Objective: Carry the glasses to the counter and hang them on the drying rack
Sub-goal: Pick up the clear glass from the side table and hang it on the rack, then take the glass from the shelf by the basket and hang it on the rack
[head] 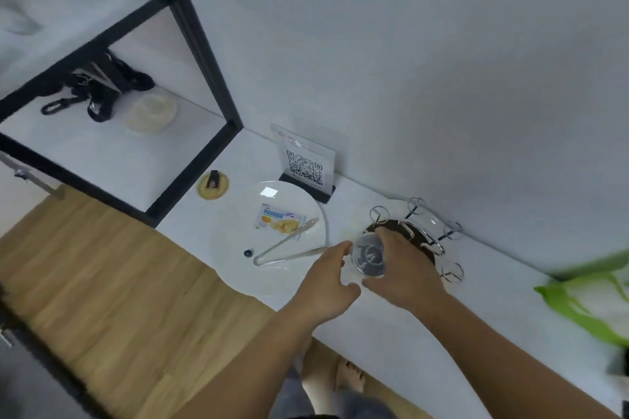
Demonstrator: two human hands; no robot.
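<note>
A clear drinking glass [369, 257] is held sideways over the white counter [391, 323], its round bottom facing me. My right hand [405, 269] wraps around it from the right. My left hand [328, 279] touches its left side with the fingertips. Just behind the hands stands the drying rack [425, 235], a dark round base with chrome arms ending in wire loops; several loops show and none carries a glass. The rack's near side is hidden by my right hand.
A white plate [238, 224] holds a snack packet [279, 219] and metal tongs [289, 245]. A QR-code stand [304, 165] leans by the wall. A green-and-white bag [592, 303] lies at the right. A black-framed shelf [143, 119] stands at the left.
</note>
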